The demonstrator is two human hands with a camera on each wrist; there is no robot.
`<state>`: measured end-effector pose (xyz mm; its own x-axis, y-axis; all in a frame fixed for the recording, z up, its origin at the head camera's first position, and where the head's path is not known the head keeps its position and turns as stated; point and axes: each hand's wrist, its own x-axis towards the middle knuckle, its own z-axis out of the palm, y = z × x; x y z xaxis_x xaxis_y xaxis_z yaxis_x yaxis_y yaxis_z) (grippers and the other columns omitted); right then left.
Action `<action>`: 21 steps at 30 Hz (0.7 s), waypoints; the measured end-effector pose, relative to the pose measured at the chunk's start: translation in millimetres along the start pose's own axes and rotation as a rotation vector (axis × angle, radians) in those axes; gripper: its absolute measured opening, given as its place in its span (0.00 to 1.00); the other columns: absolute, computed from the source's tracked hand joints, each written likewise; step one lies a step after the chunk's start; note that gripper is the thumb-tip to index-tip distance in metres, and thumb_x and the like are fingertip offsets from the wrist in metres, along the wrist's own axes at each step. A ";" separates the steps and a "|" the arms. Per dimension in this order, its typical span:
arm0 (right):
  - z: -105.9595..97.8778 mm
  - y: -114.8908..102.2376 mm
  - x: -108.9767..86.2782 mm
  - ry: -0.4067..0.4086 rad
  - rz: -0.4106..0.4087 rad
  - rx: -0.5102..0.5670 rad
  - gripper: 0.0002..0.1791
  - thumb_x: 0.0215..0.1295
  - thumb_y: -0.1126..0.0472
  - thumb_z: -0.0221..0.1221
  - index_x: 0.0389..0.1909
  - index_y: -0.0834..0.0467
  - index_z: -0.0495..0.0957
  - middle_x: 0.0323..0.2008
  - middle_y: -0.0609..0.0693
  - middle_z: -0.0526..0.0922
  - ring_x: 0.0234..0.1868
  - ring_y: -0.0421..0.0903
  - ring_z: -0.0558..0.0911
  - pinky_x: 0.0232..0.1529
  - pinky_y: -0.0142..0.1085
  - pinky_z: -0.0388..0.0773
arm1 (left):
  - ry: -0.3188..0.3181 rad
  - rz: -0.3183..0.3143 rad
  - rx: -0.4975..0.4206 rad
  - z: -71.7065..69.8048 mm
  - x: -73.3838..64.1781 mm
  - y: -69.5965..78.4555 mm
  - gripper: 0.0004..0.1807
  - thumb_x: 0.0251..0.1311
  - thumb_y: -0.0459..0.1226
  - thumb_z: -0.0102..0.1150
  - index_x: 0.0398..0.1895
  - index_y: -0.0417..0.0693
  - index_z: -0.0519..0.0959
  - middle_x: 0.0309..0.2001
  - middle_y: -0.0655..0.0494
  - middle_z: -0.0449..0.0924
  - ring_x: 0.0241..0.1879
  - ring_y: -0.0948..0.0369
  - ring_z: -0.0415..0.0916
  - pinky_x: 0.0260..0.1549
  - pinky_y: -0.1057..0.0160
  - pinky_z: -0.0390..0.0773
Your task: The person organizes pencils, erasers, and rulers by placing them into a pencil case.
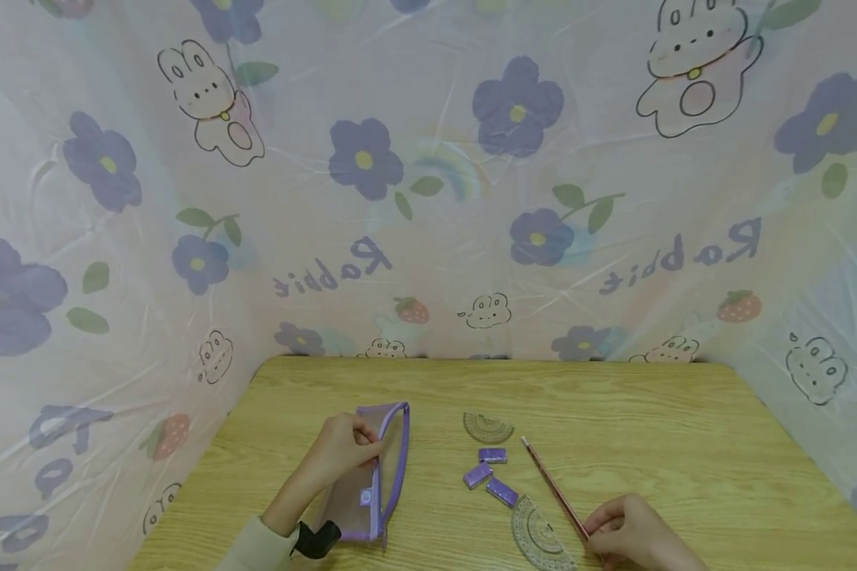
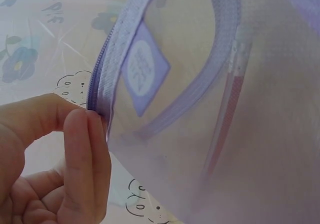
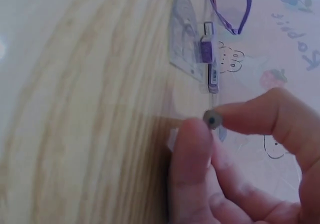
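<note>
A purple-edged, see-through zippered pencil case (image 1: 350, 507) stands partly unzipped on the left. My left hand (image 1: 343, 448) pinches its zipper edge. Through its side, in the left wrist view, a red pencil (image 2: 227, 102) with an eraser end shows; I cannot tell if it lies inside. Low on the right, my right hand (image 1: 632, 531) pinches another red pencil (image 1: 555, 489) near its lower end between thumb and fingers. That pencil slants across the table, its eraser end pointing away. The right wrist view shows its round end (image 3: 212, 119) head-on.
Between the hands lie three small purple blocks, like wrapped erasers (image 1: 502, 492). A clear protractor (image 1: 489, 428) lies behind them and a larger protractor (image 1: 539, 535) in front, beside the pencil. The wood-grain table (image 1: 671, 428) meets a printed rabbit curtain (image 1: 436, 238) behind.
</note>
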<state>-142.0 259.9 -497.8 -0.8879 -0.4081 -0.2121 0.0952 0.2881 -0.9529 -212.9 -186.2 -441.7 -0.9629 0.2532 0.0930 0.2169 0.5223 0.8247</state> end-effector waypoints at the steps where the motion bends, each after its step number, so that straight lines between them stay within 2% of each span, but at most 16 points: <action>1: -1.6 0.6 0.0 -0.009 0.002 0.019 0.10 0.56 0.73 0.59 0.36 0.78 0.79 0.28 0.52 0.83 0.25 0.41 0.80 0.27 0.33 0.82 | -0.001 -0.002 -0.001 -0.2 0.1 -0.2 0.06 0.58 0.26 0.66 0.25 0.36 0.81 0.20 0.54 0.81 0.21 0.48 0.83 0.24 0.50 0.85; 8: -7.3 1.1 -1.2 -0.038 0.031 0.121 0.12 0.61 0.72 0.58 0.40 0.80 0.78 0.31 0.53 0.84 0.28 0.43 0.82 0.30 0.34 0.84 | -0.011 -0.001 -0.007 -1.8 0.1 -1.7 0.06 0.59 0.28 0.66 0.26 0.37 0.81 0.21 0.54 0.81 0.22 0.47 0.84 0.24 0.49 0.85; 15: -10.0 3.2 2.2 -0.124 0.016 0.251 0.12 0.65 0.73 0.55 0.43 0.80 0.78 0.33 0.54 0.85 0.30 0.41 0.83 0.33 0.33 0.84 | -0.005 -0.003 0.009 -1.6 0.5 0.2 0.06 0.58 0.28 0.66 0.25 0.37 0.81 0.20 0.54 0.81 0.22 0.47 0.84 0.24 0.49 0.85; 21: -9.0 3.1 5.6 -0.150 0.009 0.312 0.12 0.64 0.73 0.55 0.44 0.80 0.78 0.34 0.54 0.86 0.30 0.41 0.83 0.34 0.32 0.84 | -0.012 -0.008 -0.004 -2.2 -0.4 2.3 0.05 0.59 0.27 0.65 0.25 0.37 0.81 0.21 0.51 0.82 0.23 0.45 0.84 0.25 0.48 0.85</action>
<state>-150.8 266.3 -500.0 -0.8125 -0.5364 -0.2283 0.2562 0.0231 -0.9663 -212.4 -186.9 -438.6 -0.9626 0.2588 0.0800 0.2088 0.5208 0.8278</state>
